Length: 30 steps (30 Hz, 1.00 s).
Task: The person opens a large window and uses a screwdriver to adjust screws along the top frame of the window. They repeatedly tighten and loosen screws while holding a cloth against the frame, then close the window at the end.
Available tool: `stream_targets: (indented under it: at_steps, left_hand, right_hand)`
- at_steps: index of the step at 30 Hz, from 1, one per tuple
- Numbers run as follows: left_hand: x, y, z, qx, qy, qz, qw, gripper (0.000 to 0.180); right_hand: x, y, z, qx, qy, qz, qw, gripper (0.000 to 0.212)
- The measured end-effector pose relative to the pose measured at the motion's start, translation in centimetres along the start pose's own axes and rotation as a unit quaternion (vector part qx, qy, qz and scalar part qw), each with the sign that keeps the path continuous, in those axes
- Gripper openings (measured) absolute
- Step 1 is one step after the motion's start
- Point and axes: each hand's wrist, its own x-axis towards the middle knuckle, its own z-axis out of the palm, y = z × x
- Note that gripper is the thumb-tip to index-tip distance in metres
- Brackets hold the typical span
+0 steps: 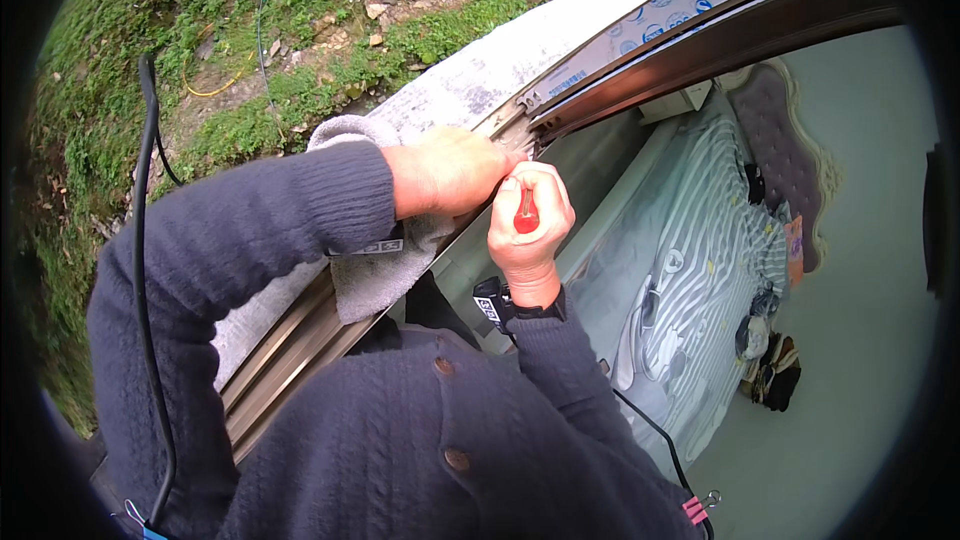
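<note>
My right hand (530, 230) is closed around a red-handled screwdriver (526, 214), with the handle's end showing between the fingers. Most of its shaft is hidden, and its tip lies by the end of the brown window sash (620, 95). My left hand (450, 172) is closed beside it, fingertips right at the tool's tip; what they pinch, if anything, is hidden. Below both hands runs the metal window track (285, 345). A grey towel (375, 280) drapes over the track and sill under my left wrist.
Outside on the left are a pale ledge (480, 70) and a grassy slope (230, 90). Indoors on the right stands a bed with striped bedding (690, 290) and a padded headboard (785, 140). Black cables (148, 290) hang along my arms.
</note>
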Motion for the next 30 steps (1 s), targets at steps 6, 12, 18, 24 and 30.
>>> stream_targets:
  at_steps: [6, 12, 18, 24, 30]
  left_hand:
    - [1.2, 1.8, -1.3, 0.103, -0.122, -0.067, 0.985, 0.048]
    - [0.7, 1.3, -0.5, 0.073, -0.055, -0.056, 0.994, 0.055]
    - [0.5, 0.6, 0.7, 0.044, -0.002, -0.038, 0.998, 0.051]
    - [0.7, 0.2, 1.2, 0.012, 0.025, -0.031, 0.999, 0.047]
    - [0.5, -0.1, 1.2, -0.003, 0.022, -0.036, 0.999, 0.048]
  right_hand:
    - [1.1, -1.4, -2.3, 0.015, -0.025, 0.007, 1.0, 0.017]
    - [0.9, -3.0, -4.8, 0.034, -0.001, -0.003, 0.999, 0.023]
    - [1.6, -2.4, -5.9, -0.048, -0.117, -0.056, 0.99, 0.023]
    - [2.8, -2.1, -5.2, -0.076, -0.172, -0.037, 0.981, 0.019]
    - [3.7, -2.4, -3.0, -0.123, -0.165, -0.021, 0.978, 0.017]
